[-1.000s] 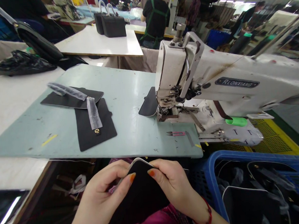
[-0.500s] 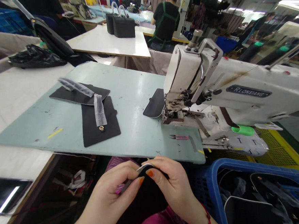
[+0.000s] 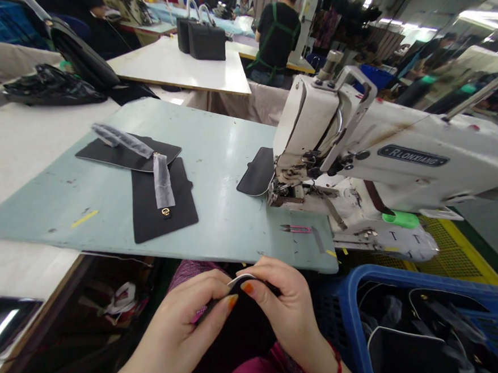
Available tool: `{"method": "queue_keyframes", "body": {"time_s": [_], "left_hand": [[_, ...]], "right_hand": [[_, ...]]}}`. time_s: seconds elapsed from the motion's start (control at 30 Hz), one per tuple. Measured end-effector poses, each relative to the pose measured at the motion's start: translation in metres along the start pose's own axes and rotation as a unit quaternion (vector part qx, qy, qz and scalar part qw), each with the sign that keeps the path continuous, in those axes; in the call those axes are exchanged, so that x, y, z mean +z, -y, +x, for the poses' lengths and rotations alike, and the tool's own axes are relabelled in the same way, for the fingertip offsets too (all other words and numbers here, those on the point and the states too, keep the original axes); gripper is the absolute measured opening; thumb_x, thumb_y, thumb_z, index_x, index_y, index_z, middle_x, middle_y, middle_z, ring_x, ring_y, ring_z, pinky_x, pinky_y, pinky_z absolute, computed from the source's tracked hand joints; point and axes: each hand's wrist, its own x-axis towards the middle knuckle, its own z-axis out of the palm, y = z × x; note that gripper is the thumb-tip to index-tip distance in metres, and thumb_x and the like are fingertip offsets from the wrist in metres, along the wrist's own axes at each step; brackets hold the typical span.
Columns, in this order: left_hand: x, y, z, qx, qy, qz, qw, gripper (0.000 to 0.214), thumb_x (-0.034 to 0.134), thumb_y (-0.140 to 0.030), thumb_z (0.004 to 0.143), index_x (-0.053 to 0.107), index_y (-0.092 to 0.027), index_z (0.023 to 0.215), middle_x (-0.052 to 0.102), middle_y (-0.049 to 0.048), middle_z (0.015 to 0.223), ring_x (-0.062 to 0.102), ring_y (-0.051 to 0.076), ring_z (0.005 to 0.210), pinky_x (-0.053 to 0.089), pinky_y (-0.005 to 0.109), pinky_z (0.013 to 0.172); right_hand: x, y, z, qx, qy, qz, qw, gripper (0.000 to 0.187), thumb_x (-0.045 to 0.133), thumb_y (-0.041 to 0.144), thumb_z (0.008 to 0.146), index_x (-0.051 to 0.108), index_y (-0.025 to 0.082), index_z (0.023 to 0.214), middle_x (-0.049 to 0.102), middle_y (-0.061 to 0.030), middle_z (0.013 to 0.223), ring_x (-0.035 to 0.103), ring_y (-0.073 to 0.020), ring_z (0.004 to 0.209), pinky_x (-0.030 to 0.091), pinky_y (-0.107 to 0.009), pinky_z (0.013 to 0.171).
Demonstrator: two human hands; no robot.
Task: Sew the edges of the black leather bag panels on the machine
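Both my hands hold a black leather piece [image 3: 238, 335] with a pale edge over my lap, just below the table's front edge. My left hand [image 3: 186, 327] pinches its upper left edge between thumb and fingers. My right hand [image 3: 278, 309] grips the upper right edge, thumb on top. On the pale green table [image 3: 212, 155] lie two black flaps [image 3: 156, 198] with plastic-wrapped straps and a gold clasp. Another black piece [image 3: 256, 172] sits under the foot of the white sewing machine [image 3: 357, 145].
Pink thread snips [image 3: 297, 228] lie near the machine base. A blue crate [image 3: 411, 317] with dark bag parts stands at my right. Black handbags [image 3: 204, 36] sit on a white table behind. A person in a black shirt [image 3: 278, 31] works with their back turned.
My hands have drawn closer together and folded the black piece smaller, slightly lower toward my lap. The view has shifted a little; the things on the table have not moved.
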Motion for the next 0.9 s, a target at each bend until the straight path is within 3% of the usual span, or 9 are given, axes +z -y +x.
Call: {"method": "queue_keyframes", "body": {"time_s": [0.33, 0.57, 0.67, 0.8, 0.9], "left_hand": [[0.0054, -0.0003, 0.0014, -0.008, 0.009, -0.001, 1.0, 0.018, 0.053, -0.016, 0.092, 0.062, -0.02, 0.077, 0.069, -0.0016, 0.075, 0.065, 0.01, 0.068, 0.05, 0.016, 0.065], [0.0041, 0.0038, 0.002, 0.003, 0.021, 0.01, 1.0, 0.015, 0.053, -0.014, 0.093, 0.064, -0.02, 0.084, 0.07, 0.0002, 0.084, 0.067, 0.011, 0.078, 0.051, 0.017, 0.073], [0.0057, 0.0039, 0.0006, 0.011, 0.014, 0.013, 1.0, 0.014, 0.054, -0.013, 0.092, 0.063, -0.02, 0.084, 0.069, 0.0, 0.084, 0.066, 0.011, 0.078, 0.052, 0.018, 0.072], [0.0042, 0.0036, 0.0024, -0.067, -0.003, 0.004, 0.998, 0.005, 0.06, -0.022, 0.09, 0.063, -0.02, 0.086, 0.066, -0.0007, 0.076, 0.062, 0.012, 0.066, 0.051, 0.018, 0.061], [-0.0006, 0.0055, 0.0079, -0.086, 0.053, -0.008, 0.995, 0.012, 0.058, -0.029, 0.093, 0.066, -0.02, 0.093, 0.068, 0.0001, 0.078, 0.063, 0.014, 0.069, 0.051, 0.02, 0.063]], "right_hand": [[0.0078, -0.0079, -0.0051, -0.011, -0.064, -0.035, 0.997, 0.018, 0.067, 0.027, 0.09, 0.073, 0.017, 0.076, 0.059, -0.0006, 0.064, 0.054, -0.0127, 0.06, 0.039, -0.025, 0.056], [0.0006, -0.0031, 0.0004, -0.023, 0.006, -0.015, 1.0, 0.017, 0.06, 0.018, 0.095, 0.076, 0.022, 0.096, 0.069, -0.0021, 0.084, 0.062, -0.0135, 0.078, 0.046, -0.025, 0.072], [-0.0004, -0.0031, 0.0016, -0.031, 0.002, -0.014, 0.999, 0.017, 0.06, 0.016, 0.094, 0.076, 0.022, 0.097, 0.069, -0.0021, 0.085, 0.062, -0.0131, 0.078, 0.046, -0.024, 0.072], [0.0012, -0.0056, 0.0022, -0.046, -0.02, -0.014, 0.999, 0.016, 0.061, 0.015, 0.092, 0.076, 0.018, 0.088, 0.066, -0.0019, 0.077, 0.059, -0.0125, 0.071, 0.044, -0.024, 0.066], [0.0009, -0.0041, 0.0046, -0.049, 0.006, -0.008, 0.999, 0.016, 0.061, 0.017, 0.093, 0.076, 0.019, 0.09, 0.066, -0.0021, 0.077, 0.059, -0.0125, 0.071, 0.044, -0.023, 0.067]]}}
